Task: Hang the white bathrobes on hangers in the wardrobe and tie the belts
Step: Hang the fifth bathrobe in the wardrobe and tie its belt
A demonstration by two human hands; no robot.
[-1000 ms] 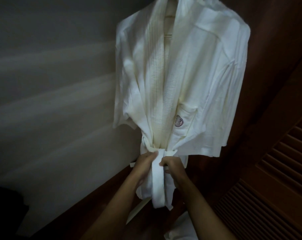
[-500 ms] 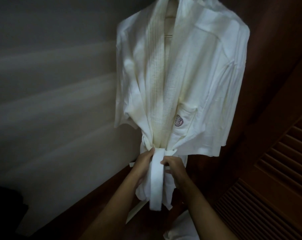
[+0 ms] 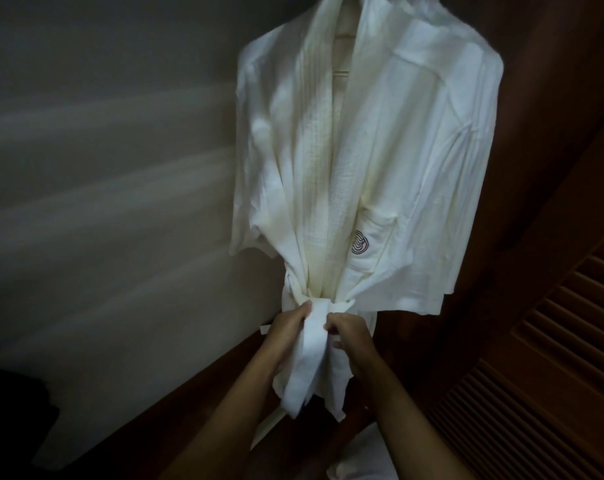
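A white bathrobe point(image 3: 407, 161) hangs from a hanger inside the dim wardrobe, its top cut off by the frame edge. A dark spiral logo marks its chest pocket. The white belt point(image 3: 311, 351) wraps the waist and its loose end falls down the front. My left hand point(image 3: 288, 323) grips the belt on its left side just below the waist. My right hand point(image 3: 349, 330) pinches the belt from the right at the same height. Both hands sit close together on the hanging strip.
A grey wardrobe wall point(image 3: 103, 202) lies to the left. Dark wooden panelling and a louvred door point(image 3: 553, 375) stand on the right. A second piece of white cloth point(image 3: 366, 459) lies at the bottom, partly hidden by my right forearm.
The hanging belt end has shifted slightly left and its lower tip has folded. Both hands stayed at the waist, holding the belt throughout.
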